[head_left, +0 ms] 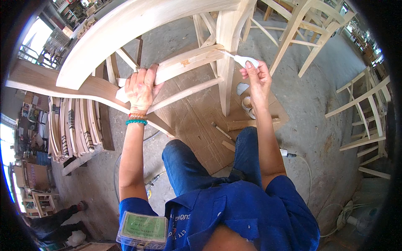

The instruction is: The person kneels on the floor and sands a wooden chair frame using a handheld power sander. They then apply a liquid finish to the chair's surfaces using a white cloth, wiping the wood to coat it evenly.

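My left hand (141, 88) wraps its fingers over a pale unfinished wooden chair rail (184, 63), gripping it firmly. My right hand (257, 77) pinches a small white squeeze bottle (244, 61), its thin nozzle touching the rail's joint with the pale wooden chair leg (226, 62), just left of that hand.

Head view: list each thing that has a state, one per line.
Unfinished wooden chair: tipped over, bare wood, gripped by its rail.
Left hand: closed around the chair rail.
Right hand: closed on a white putty knife, blade tip at the leg joint.
Small tub: open, on the floor.
Hammer: lying flat, untouched.
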Available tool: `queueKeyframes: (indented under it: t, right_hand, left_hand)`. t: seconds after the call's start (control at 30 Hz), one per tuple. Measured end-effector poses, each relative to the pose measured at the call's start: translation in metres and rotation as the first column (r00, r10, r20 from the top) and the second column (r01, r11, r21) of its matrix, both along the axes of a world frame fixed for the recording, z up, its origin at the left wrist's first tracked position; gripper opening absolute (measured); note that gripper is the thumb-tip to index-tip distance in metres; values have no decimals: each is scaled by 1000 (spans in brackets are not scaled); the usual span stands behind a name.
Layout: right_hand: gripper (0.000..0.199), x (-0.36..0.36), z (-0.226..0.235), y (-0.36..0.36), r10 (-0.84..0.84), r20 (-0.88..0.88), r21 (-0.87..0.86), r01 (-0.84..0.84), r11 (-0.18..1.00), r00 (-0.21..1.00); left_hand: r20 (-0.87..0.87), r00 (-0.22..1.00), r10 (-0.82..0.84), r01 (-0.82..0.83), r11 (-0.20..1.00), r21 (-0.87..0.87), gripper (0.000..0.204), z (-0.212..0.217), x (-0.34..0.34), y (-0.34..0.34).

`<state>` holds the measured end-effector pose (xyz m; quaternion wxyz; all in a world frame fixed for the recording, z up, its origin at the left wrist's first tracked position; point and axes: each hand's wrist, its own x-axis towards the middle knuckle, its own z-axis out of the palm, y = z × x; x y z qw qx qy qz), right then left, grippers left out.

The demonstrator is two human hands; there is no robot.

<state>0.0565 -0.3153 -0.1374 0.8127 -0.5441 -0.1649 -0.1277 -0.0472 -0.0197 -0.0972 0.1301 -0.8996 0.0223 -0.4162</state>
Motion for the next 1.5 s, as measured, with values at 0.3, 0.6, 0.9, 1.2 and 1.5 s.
queueKeyframes:
  t: [0.3,0.6,0.9,1.2,1.5]
  right_hand:
    - [16,-1,-2,-4,-15,0,21,15,1000,1000]
    - [16,-3,-3,-6,-53,-11,16,53,998,999]
    - [17,-4,-3,-9,-104,-13,26,105,994,994]
    - [16,-10,-2,-3,-134,57,13,134,991,989]
    - [16,-8,-5,5,-56,52,14,56,998,997]
  left_hand:
    - [-49,998,35,-34,999,7,61,0,-1,1]
    - [-45,999,29,-29,1000,10,64,-1,-1,1]
    - [-23,999,30,-30,999,18,63,-2,0,1]
    - [-18,1000,15,-15,1000,17,61,-1,0,0]
    - [-37,999,38,-37,999,15,60,-1,0,0]
